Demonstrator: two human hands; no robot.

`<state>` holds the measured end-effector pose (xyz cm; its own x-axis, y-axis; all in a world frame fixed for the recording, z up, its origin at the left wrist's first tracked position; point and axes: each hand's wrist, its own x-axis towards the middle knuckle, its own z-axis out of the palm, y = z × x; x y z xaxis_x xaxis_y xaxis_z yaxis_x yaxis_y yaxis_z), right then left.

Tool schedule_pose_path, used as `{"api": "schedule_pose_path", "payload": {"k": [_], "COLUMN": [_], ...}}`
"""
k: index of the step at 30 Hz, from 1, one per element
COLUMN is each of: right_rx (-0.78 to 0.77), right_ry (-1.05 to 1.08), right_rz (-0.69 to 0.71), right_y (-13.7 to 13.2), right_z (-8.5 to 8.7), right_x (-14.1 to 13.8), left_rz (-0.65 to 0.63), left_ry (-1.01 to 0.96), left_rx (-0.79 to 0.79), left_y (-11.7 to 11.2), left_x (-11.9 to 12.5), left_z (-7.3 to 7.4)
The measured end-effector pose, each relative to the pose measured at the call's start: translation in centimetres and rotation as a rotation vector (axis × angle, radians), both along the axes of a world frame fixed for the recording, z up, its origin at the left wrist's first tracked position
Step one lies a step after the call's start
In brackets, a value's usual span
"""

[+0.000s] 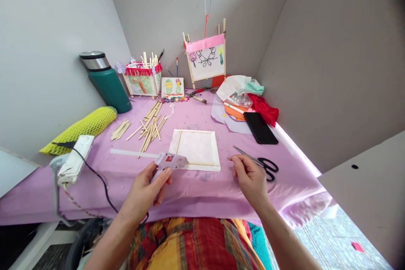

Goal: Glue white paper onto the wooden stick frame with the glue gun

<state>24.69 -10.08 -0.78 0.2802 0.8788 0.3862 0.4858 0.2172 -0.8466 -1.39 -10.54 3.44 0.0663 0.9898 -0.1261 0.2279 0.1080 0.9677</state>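
My left hand (151,185) is wrapped round the handle of a translucent hot glue gun (167,160). A long glue stick (133,152) juts out of its back end to the left. The gun's nozzle reaches over the lower left of a white square panel (198,147), which has thin wooden sticks along its left and bottom edges. To the right of the panel, my right hand (248,177) is closed in a pinch just above the cloth; what its fingertips hold, if anything, is too small to make out. Black-handled scissors (268,163) lie beside and partly behind that hand.
Loose wooden sticks (152,124) lie left of the panel. Further left are a power strip (76,158), a yellow net-covered item (82,128) and a green bottle (109,86). A phone (261,128) lies right. A decorated picture lantern (207,59) hangs at the back.
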Motion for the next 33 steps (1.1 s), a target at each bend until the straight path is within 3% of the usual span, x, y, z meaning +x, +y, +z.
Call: {"api": "schedule_pose_path", "payload": {"k": [6, 33], "right_rx": [-0.007, -0.029], "right_ry": [-0.019, -0.012], "right_rz": [-0.012, -0.05], "right_y": [-0.1, -0.2], "right_z": [-0.1, 0.2], "right_x": [0.1, -0.2], "left_rz": [0.054, 0.09], "left_ry": [0.024, 0.046], "left_rx": [0.01, 0.016], "left_y": [-0.4, -0.5], "left_x": [-0.7, -3.0], "left_z": [0.7, 0.5]}}
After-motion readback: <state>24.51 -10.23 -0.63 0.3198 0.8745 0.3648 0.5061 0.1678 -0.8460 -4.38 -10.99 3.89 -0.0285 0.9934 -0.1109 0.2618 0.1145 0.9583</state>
